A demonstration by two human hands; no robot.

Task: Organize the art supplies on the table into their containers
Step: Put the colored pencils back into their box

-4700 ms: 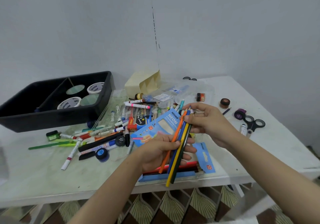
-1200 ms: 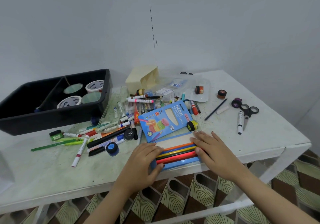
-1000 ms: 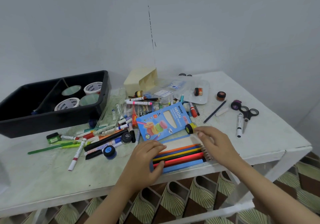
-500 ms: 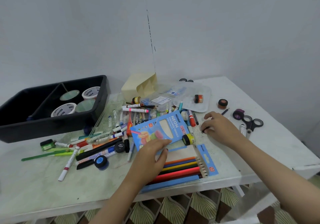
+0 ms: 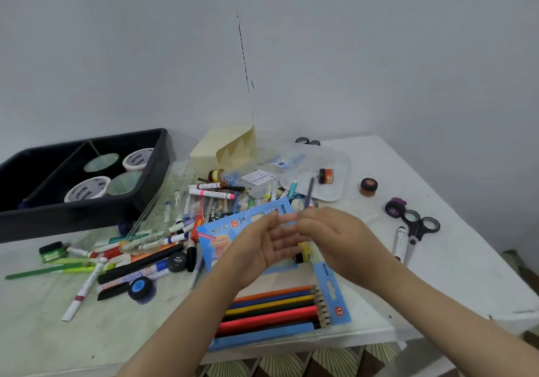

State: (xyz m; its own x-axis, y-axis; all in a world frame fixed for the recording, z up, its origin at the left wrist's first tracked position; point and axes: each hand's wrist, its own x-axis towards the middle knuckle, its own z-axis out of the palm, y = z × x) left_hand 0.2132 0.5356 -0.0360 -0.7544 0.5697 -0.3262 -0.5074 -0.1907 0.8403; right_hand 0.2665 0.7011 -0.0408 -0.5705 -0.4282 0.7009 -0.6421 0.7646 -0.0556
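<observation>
Firstly, legible markings: the white tubs (image 5: 137, 157) in the black tray (image 5: 73, 219) read "Ninso". The same brand appears on the flap (image 5: 329, 283) of the open pencil box (image 5: 262, 336), above a red "12". The blue sleeve (image 5: 224, 230), lying just beyond the box, shows "Nin" and a second red "12"; the rest is covered by the hands. Print on the markers and on the round black cap is too small to read with certainty.

Coloured pencils (image 5: 271, 303) lie side by side in the open box at the near edge of the table (image 5: 452, 274), tips toward the flap.

The right hand (image 5: 335, 239) is raised above the sleeve with its fingers curled, pinching the lower end of a dark pencil (image 5: 309, 192). The pencil rises nearly upright out of the top of the grip. Blur hides which fingers bear on it.

The left hand (image 5: 259, 251) is also clear of the table, palm turned toward the right hand. Its fingers (image 5: 281, 232) are straight and loosely together, holding nothing. Their tips reach close to the right knuckles; contact cannot be told.

Against half a second ago: the right hand was then down on the table over the dark pencil, and the left hand rested on the box. Both are now lifted and brought together, and the pencil has left the table
</observation>
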